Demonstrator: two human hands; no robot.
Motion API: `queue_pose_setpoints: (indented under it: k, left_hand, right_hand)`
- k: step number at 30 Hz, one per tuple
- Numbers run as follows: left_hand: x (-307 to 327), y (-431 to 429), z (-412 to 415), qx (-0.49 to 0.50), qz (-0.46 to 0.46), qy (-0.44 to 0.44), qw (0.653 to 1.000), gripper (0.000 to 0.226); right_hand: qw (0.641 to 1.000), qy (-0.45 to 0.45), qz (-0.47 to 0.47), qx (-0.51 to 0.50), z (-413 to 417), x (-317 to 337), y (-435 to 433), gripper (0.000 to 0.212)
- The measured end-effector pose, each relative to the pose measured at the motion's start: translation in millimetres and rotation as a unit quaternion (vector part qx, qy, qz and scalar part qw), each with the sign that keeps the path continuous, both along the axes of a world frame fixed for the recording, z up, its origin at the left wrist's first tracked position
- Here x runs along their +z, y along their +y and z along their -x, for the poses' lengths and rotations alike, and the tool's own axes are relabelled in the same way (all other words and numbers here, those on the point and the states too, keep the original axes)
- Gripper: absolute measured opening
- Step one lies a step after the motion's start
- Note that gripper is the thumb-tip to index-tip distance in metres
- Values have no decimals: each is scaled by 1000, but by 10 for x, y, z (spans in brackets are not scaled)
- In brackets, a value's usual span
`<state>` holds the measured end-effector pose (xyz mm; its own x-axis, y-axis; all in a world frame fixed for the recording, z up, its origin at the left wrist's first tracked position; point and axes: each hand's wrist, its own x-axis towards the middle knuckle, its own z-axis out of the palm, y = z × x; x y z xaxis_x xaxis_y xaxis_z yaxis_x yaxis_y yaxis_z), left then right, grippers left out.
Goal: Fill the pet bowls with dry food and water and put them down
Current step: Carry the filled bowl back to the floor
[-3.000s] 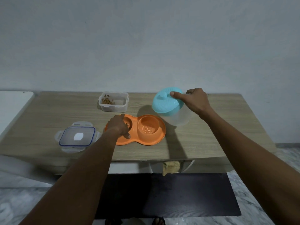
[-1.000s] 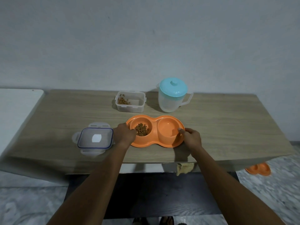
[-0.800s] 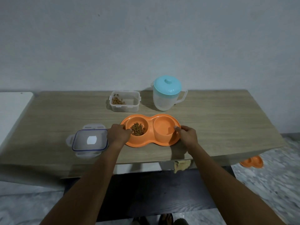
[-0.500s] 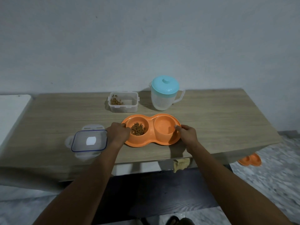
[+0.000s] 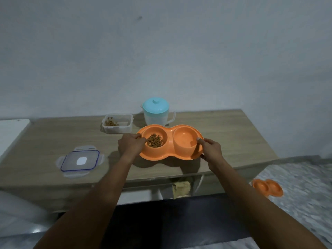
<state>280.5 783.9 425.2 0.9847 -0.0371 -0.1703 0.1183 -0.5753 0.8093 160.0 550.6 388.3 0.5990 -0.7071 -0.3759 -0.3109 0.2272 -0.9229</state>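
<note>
Two hands' fingers [image 5: 202, 141] pinch the double bowl's [image 5: 169, 155] opposite rims.

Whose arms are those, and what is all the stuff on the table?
The camera sits on a person's head, so you see their own arms reaching forward. The left hand and right hand hold an orange double pet bowl by its ends, lifted a little above the wooden table. One side holds dry food; the other looks wet, though I cannot be sure. Behind stand a clear box with some food left and a jug with a blue lid. The box's lid lies at left. Another orange bowl is on the floor.
</note>
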Motion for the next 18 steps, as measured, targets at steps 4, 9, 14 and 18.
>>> queue_pose_setpoints:
  k: [4, 9, 14, 18]
  left_hand:
    - [199, -459, 407, -8, 9, -18, 1000, 33]
    - [371, -1124, 977, -7, 21, -34, 999, 34]
    - [456, -1791, 1486, -11, 40, -35, 999, 37]
    - [524, -2307, 1798, -29, 49, -28, 998, 34]
  right_hand:
    - [1000, -15, 9, 13, 406, 202, -506, 44]
    - [999, -37, 26, 21, 941, 448, -1246, 44]
    - [998, -39, 39, 18, 1487, 619, -1907, 42]
    - [998, -39, 52, -2, 1880, 752, -2389, 36]
